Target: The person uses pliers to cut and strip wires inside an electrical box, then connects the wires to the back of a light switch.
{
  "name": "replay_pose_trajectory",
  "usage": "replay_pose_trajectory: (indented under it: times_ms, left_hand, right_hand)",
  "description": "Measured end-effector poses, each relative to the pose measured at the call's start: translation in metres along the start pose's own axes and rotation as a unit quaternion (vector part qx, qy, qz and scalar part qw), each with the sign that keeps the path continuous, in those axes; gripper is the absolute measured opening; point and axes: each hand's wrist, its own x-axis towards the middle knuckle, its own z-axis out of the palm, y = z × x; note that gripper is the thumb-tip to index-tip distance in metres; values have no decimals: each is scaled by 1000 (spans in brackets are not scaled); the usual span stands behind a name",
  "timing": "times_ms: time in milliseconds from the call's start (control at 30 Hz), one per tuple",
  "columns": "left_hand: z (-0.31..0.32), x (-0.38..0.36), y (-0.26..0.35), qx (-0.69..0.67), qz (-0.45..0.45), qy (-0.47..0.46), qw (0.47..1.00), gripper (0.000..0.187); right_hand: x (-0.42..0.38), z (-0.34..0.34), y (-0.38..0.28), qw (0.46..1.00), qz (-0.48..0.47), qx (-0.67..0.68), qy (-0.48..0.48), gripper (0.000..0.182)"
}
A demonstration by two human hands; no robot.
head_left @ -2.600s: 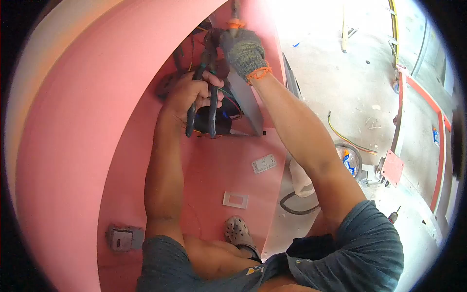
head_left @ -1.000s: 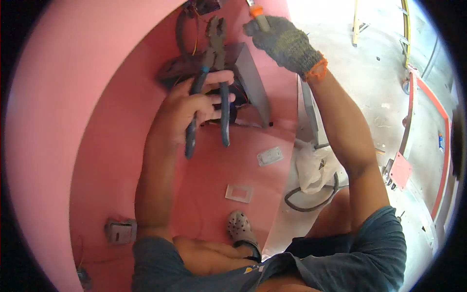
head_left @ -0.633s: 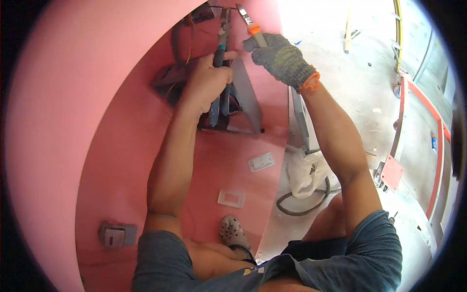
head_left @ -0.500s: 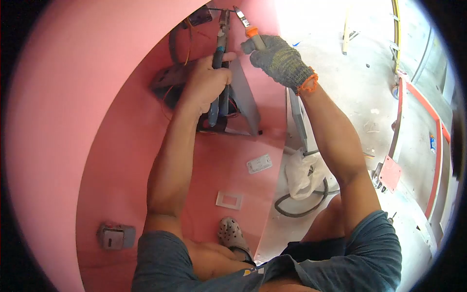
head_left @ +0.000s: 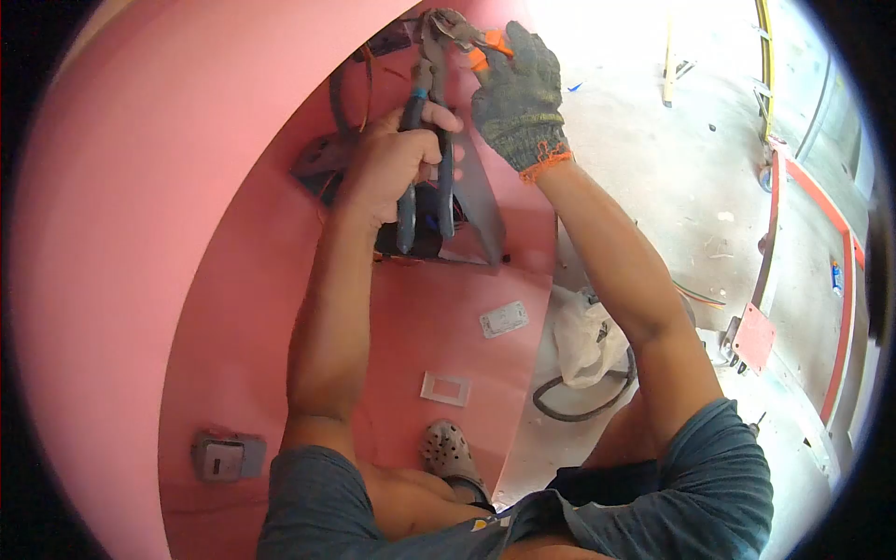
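My bare left hand [head_left: 392, 163] is wrapped round a pair of pliers [head_left: 425, 93] with dark blue handles, its jaws pointing up toward the top edge. My right hand [head_left: 523, 103], in a grey knitted glove with an orange cuff, grips orange-handled pliers [head_left: 471, 35]. The metal heads of both tools meet or overlap near the top; what lies between the jaws I cannot make out. Below the left hand is an open dark box [head_left: 420, 229] with a grey side panel [head_left: 481, 205] and some wires. Thin orange wires [head_left: 368, 75] hang left of the pliers.
On the pink surface lie a white switch plate [head_left: 504, 319], a white frame [head_left: 444, 389] and a grey socket box [head_left: 227, 457]. To the right are a plastic bag [head_left: 583, 345], a dark hose [head_left: 583, 411] and a red metal frame [head_left: 817, 201]. A curved pink wall [head_left: 112, 261] rises at left.
My right hand has moved left and up, turning its pliers so the head now reaches the blue-handled pliers' jaws. The blue handles are spread wider apart than before.
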Motion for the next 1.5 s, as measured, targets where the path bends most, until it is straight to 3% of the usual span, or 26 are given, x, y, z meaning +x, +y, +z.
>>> replay_pose_trajectory:
  times_ms: [200, 267, 367, 467, 600, 667, 967, 1200, 1400, 1500]
  left_hand:
    - [-17, -6, 6, -7, 6, -31, 999, 36]
    - [-20, -7, 5, -3, -4, -46, 999, 38]
    - [-22, -9, 7, 1, 10, -26, 1000, 38]
    - [-28, -3, 7, 20, -7, -39, 999, 40]
    - [-25, 1, 4, -20, 1, -58, 998, 39]
    - [-25, 2, 3, -33, 0, -70, 997, 38]
    - [-25, -5, 3, -18, -13, -54, 998, 40]
    - [-27, -8, 2, -32, 14, -53, 998, 41]
    - [-35, -5, -3, -52, 29, -72, 996, 40]
    - [-36, -4, -6, -54, 30, -79, 995, 42]
  right_hand:
    - [9, 2, 8, 999, -41, -4, -30, 52]
    - [14, -1, 15, 994, -34, 43, -99, 46]
    - [21, -14, 19, 989, -75, 56, -114, 41]
    - [31, -22, 17, 982, -45, 48, -177, 42]
    - [23, -7, 10, 991, -48, 26, -120, 41]
    - [16, -1, 5, 998, -50, -30, 37, 40]
    - [17, 16, 9, 998, -48, 33, -29, 49]
    - [19, 12, 4, 999, -42, 10, 1, 46]
    - [18, 4, -4, 994, -45, 69, -66, 41]
    - [16, 6, -13, 990, 6, 74, -122, 43]
